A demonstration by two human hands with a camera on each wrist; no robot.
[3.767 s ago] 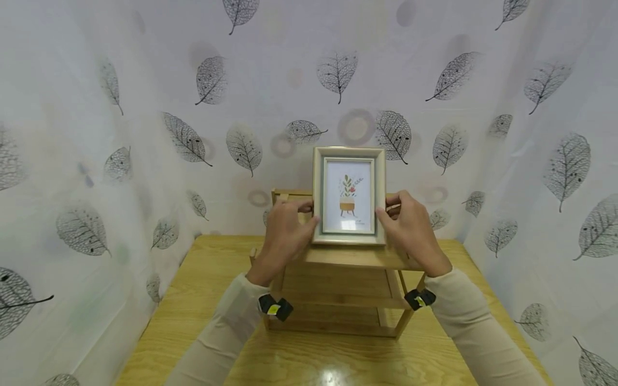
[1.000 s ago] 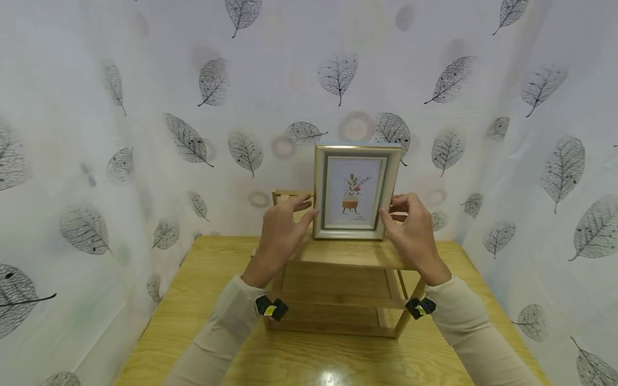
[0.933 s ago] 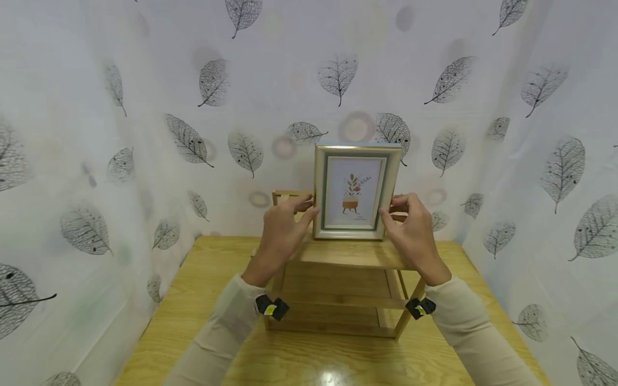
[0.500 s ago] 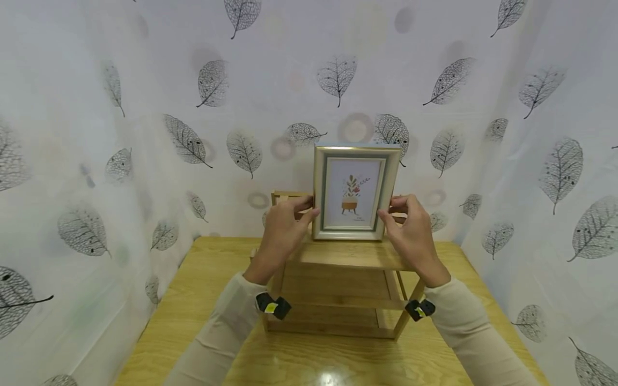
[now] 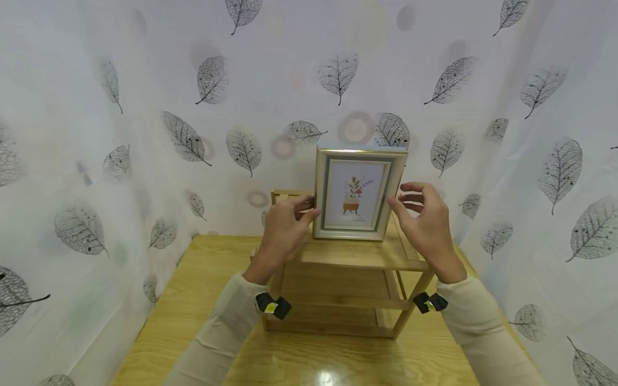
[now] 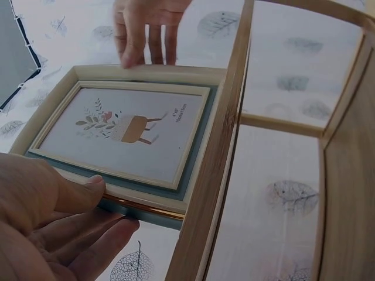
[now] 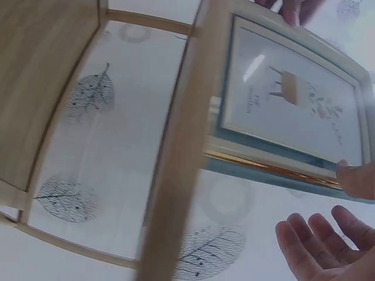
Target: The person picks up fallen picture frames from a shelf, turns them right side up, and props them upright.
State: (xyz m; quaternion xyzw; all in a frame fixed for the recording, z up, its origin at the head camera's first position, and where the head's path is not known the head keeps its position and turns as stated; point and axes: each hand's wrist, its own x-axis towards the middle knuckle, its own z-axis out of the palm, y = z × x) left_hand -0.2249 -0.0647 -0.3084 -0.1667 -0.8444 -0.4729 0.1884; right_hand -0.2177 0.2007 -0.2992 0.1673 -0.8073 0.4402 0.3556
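Note:
A picture frame [image 5: 354, 234], cream-gold with a blue-grey inner border and a potted-plant print, stands on the top shelf of a wooden rack [image 5: 347, 254], turned slightly. At its left side my left hand [image 5: 282, 228] pinches the edge, thumb [image 6: 88, 190] at the front and fingers toward the back. On the other side my right hand [image 5: 427, 228] has its fingers [image 7: 313, 237] spread away from the frame, with the thumb tip right at the frame's right edge. The back of the frame is hidden.
Below the top, the rack has lower shelves [image 5: 338, 284] with slanted side legs. It stands on a wood-grain table [image 5: 309, 359]. Behind and on both sides hangs a white curtain [image 5: 299, 43] printed with dark leaves.
My right hand has moved right, its fingers coming off the frame's edge. The frame's right side has shifted a little to the right. My left hand stays at the left edge.

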